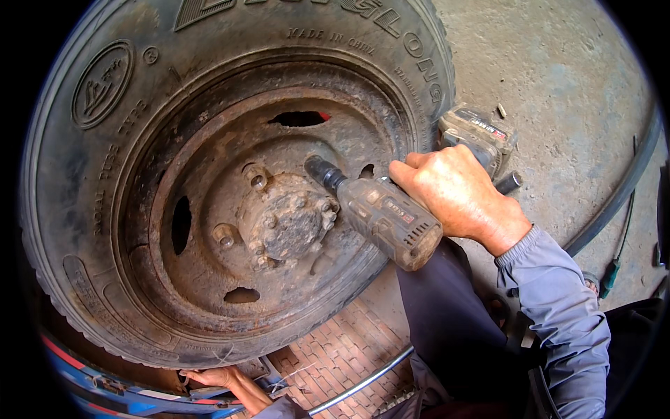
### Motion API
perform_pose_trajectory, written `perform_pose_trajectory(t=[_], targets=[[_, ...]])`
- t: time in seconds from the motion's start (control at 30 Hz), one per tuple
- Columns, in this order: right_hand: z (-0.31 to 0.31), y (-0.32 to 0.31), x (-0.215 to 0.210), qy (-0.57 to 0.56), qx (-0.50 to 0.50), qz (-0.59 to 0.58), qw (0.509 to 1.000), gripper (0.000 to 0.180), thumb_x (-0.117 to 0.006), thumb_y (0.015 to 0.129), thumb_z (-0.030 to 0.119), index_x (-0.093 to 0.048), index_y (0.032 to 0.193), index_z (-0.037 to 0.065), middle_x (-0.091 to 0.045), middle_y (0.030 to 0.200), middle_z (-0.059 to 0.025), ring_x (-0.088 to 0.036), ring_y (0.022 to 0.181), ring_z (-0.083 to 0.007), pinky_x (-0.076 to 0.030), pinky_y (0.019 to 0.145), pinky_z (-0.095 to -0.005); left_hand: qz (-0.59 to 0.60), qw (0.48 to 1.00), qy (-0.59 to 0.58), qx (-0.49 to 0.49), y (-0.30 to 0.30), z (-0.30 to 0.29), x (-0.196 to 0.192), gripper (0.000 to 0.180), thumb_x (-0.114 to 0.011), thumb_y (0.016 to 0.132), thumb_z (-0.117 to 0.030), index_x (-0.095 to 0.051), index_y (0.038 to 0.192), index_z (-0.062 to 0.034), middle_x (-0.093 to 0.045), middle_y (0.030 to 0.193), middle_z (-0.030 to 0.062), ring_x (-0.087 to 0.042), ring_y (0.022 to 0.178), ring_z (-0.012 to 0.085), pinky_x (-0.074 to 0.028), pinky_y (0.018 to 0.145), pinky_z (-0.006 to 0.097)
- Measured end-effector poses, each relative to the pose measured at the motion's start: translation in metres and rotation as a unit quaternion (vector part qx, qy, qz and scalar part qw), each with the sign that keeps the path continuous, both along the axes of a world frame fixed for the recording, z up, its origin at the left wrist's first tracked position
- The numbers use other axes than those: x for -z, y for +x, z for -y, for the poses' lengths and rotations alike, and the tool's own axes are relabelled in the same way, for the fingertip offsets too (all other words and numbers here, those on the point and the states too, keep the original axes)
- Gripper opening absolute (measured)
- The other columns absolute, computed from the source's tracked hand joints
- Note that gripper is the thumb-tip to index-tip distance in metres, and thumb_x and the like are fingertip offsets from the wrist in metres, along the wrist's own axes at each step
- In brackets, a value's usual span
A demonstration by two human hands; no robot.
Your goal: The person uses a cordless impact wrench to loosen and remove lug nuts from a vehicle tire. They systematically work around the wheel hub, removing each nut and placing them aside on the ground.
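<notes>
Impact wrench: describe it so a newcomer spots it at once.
Find the big tyre filling the upper left, then the round hub at its centre. Just right of that, the right hand grips the dusty impact wrench. Unlike the thin green-handled tool lying farther right, it has a black socket and a chunky battery pack.

Head-worn fisheye, facing down, near wheel (286, 225)

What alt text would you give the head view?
A person's right hand holds a cordless impact wrench, its socket pointed at a rusty wheel beside the hub. The left hand is at the lower edge of the tyre. A dark hose lies on the concrete floor to the right.
</notes>
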State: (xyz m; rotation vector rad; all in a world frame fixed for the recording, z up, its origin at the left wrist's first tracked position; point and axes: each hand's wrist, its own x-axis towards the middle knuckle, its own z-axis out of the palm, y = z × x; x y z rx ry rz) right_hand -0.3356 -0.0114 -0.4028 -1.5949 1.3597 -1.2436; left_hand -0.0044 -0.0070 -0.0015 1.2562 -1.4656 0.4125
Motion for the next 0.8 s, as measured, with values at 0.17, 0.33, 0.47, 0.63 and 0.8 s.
perform_pose_trajectory(t=[0.17, 0.33, 0.47, 0.63, 0.8], targets=[[0.000, 0.001, 0.000, -0.007, 0.005, 0.002, 1.000, 0.021, -0.067, 0.076, 0.017, -0.060, 0.091, 0.006, -0.065, 0.077, -0.0113, -0.069, 0.073, -0.0342, -0.054, 0.061, -0.0458, 0.010, 1.000, -0.005, -0.008, -0.011, 0.001, 0.008, 0.060, -0.022, 0.109, -0.040, -0.027, 0.154, -0.0010, -0.026, 0.160, 0.0178, -0.034, 0.142, 0.0318, -0.023, 0.122, 0.046], [0.000, 0.001, 0.000, -0.004, 0.003, 0.003, 1.000, 0.021, -0.067, 0.076, 0.017, -0.060, 0.091, 0.005, -0.065, 0.077, -0.0118, -0.068, 0.073, -0.0347, -0.054, 0.061, -0.0464, 0.002, 1.000, -0.001, 0.007, -0.009, 0.001, 0.006, 0.061, -0.023, 0.108, -0.041, -0.026, 0.155, -0.0015, -0.026, 0.160, 0.0171, -0.033, 0.143, 0.0322, -0.021, 0.123, 0.047], [0.000, 0.001, 0.000, -0.005, 0.004, 0.003, 1.000, 0.020, -0.067, 0.075, 0.017, -0.060, 0.090, 0.005, -0.065, 0.076, -0.0122, -0.068, 0.073, -0.0352, -0.054, 0.061, -0.0468, -0.019, 0.999, -0.009, 0.029, -0.005, 0.001, 0.004, 0.059, -0.028, 0.108, -0.035, -0.031, 0.151, 0.0049, -0.032, 0.156, 0.0204, -0.040, 0.136, 0.0327, -0.030, 0.118, 0.047], [0.000, 0.000, 0.000, -0.006, 0.005, 0.003, 1.000, 0.021, -0.067, 0.076, 0.017, -0.060, 0.090, 0.005, -0.065, 0.076, -0.0125, -0.068, 0.073, -0.0353, -0.053, 0.061, -0.0469, -0.023, 1.000, -0.008, 0.016, -0.007, 0.001, 0.005, 0.060, -0.025, 0.109, -0.041, -0.029, 0.154, -0.0009, -0.027, 0.159, 0.0170, -0.034, 0.142, 0.0317, -0.022, 0.122, 0.047], [0.000, 0.000, -0.001, -0.006, 0.005, -0.003, 1.000, 0.021, -0.067, 0.076, 0.019, -0.060, 0.090, 0.004, -0.065, 0.075, -0.0126, -0.068, 0.073, -0.0354, -0.053, 0.061, -0.0469, 0.000, 1.000, -0.014, 0.001, -0.012, 0.000, 0.009, 0.060, -0.025, 0.109, -0.036, -0.027, 0.152, 0.0045, -0.029, 0.157, 0.0207, -0.040, 0.137, 0.0326, -0.031, 0.118, 0.047]])
